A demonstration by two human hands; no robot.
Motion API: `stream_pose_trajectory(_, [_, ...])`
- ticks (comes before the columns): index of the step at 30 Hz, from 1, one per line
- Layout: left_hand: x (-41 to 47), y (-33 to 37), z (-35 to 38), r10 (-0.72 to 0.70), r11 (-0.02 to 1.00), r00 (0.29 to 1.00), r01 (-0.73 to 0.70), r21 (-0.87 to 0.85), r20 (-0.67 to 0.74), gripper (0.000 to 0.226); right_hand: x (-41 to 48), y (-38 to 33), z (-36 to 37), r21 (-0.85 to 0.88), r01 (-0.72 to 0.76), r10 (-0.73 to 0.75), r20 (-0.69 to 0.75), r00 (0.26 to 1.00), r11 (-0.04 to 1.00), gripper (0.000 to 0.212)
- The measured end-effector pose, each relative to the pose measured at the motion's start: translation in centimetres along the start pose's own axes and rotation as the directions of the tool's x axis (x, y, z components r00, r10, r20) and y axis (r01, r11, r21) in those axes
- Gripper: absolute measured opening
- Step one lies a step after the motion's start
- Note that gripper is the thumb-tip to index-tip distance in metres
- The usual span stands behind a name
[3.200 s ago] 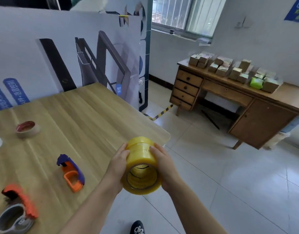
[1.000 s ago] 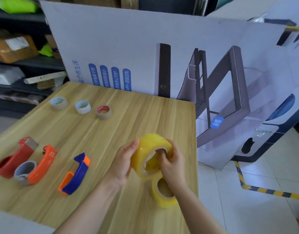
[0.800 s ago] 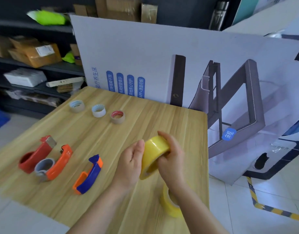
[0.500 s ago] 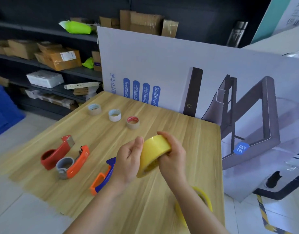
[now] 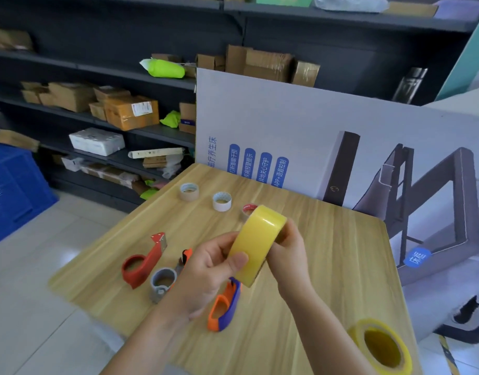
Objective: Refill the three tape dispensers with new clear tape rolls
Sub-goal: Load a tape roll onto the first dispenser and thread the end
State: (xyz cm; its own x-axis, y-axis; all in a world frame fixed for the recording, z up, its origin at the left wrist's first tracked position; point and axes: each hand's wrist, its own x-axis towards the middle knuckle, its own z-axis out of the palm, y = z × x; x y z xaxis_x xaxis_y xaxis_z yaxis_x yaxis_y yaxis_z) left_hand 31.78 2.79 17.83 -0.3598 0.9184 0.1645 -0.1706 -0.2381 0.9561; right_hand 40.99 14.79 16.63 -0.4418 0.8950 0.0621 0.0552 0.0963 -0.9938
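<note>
Head view: both hands hold one new tape roll [image 5: 256, 243] up above the table [image 5: 341, 266], the left hand [image 5: 205, 274] closed on its near rim with the thumb pressed flat on the outer band, the right hand [image 5: 288, 253] wrapped round its far side, fingers partly hidden behind it. The step looks like finding the loose end of the tape, so it pays to turn the roll slowly under the left thumb, feel for the ridge, and lift it with a nail without creasing it. The roll is wide, glossy and yellowish though see-through, tilted with its band facing the camera. A second tape roll [image 5: 380, 345] of the same kind lies flat on the table, below and right of the right forearm. Just under the left hand sits a blue and orange dispenser [image 5: 224, 307]; left of that hand lie an orange dispenser [image 5: 165, 280], partly covered by the hand, with a grey core in it, and a red dispenser [image 5: 142, 262]. Three small used cores [image 5: 222, 201] stand in a row beyond the hands, the red one half hidden behind the held roll.
</note>
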Motion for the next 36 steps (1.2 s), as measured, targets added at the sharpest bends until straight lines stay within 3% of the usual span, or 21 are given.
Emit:
stream_pose_trajectory(1, [0.0,0.2,-0.6,0.005,1.0,0.999,-0.005,0.011,-0.035,0.029,-0.5,-0.6,0.9,-0.095,0.163,-0.169,-0.055,0.984,0.982,0.039])
stream_pose_trajectory(3, [-0.1,0.7,-1.7,0.006,1.0,0.997,-0.006,0.004,-0.082,0.027,-1.1,-1.5,2.3,-0.341,0.49,-0.538,-0.058,0.841,0.802,0.054])
stream_pose_trajectory(5, [0.0,1.5,-2.8,0.009,1.0,0.997,-0.01,-0.009,-0.08,0.031,-1.3,-1.9,3.2,-0.462,0.636,-0.712,0.013,0.702,0.618,0.054])
stream_pose_trajectory(6, [0.0,1.9,-3.4,0.011,1.0,0.998,-0.011,-0.007,-0.061,0.034,-1.2,-2.2,3.5,-0.478,0.653,-0.734,0.026,0.679,0.587,0.052])
stream_pose_trajectory(8, [0.0,2.3,-4.5,0.011,1.0,1.0,-0.011,0.011,0.007,0.038,-1.1,-2.7,4.1,-0.473,0.623,-0.707,0.001,0.707,0.623,0.051])
stream_pose_trajectory(12, [0.2,3.1,-6.0,0.025,0.999,0.991,-0.029,0.029,0.13,0.047,-0.3,-3.3,4.7,-0.442,0.458,-0.532,-0.051,0.845,0.771,0.05])
stream_pose_trajectory(16, [0.8,3.5,-6.5,0.031,0.999,0.99,-0.034,0.018,0.135,0.053,0.8,-3.5,5.0,-0.321,0.305,-0.324,-0.005,0.946,0.896,0.046])
stream_pose_trajectory(20, [2.1,3.5,-5.8,0.024,1.0,0.996,-0.025,0.01,0.081,0.047,2.6,-3.4,4.8,-0.351,0.239,-0.225,0.08,0.971,0.905,0.034])
stream_pose_trajectory(22, [3.1,3.4,-5.0,0.036,0.999,0.999,-0.036,-0.006,0.008,0.032,3.2,-3.6,4.6,-0.458,0.346,-0.355,0.07,0.932,0.819,0.039])
stream_pose_trajectory(25, [4.5,3.2,-4.2,0.024,0.999,0.995,-0.027,-0.029,-0.101,0.029,3.9,-3.9,4.2,-0.545,0.661,-0.738,0.11,0.666,0.516,0.052])
stream_pose_trajectory(27, [5.1,3.1,-4.1,0.003,0.999,0.993,-0.008,-0.045,-0.114,0.032,4.5,-3.9,3.8,-0.536,0.715,-0.805,0.105,0.584,0.449,0.045])
stream_pose_trajectory(29, [5.4,3.0,-4.4,-0.038,0.996,0.995,0.031,-0.083,-0.09,0.035,5.0,-3.8,3.5,-0.512,0.69,-0.781,0.057,0.622,0.512,0.042])
stream_pose_trajectory(33, [5.8,2.8,-5.3,-0.062,0.993,0.998,0.061,-0.105,-0.007,0.042,5.9,-3.7,3.7,-0.438,0.554,-0.61,0.017,0.792,0.708,0.04])
stream_pose_trajectory(36, [6.3,2.8,-6.0,-0.06,0.993,0.997,0.064,-0.095,0.047,0.039,6.8,-3.6,4.0,-0.465,0.467,-0.509,0.04,0.86,0.752,0.036])
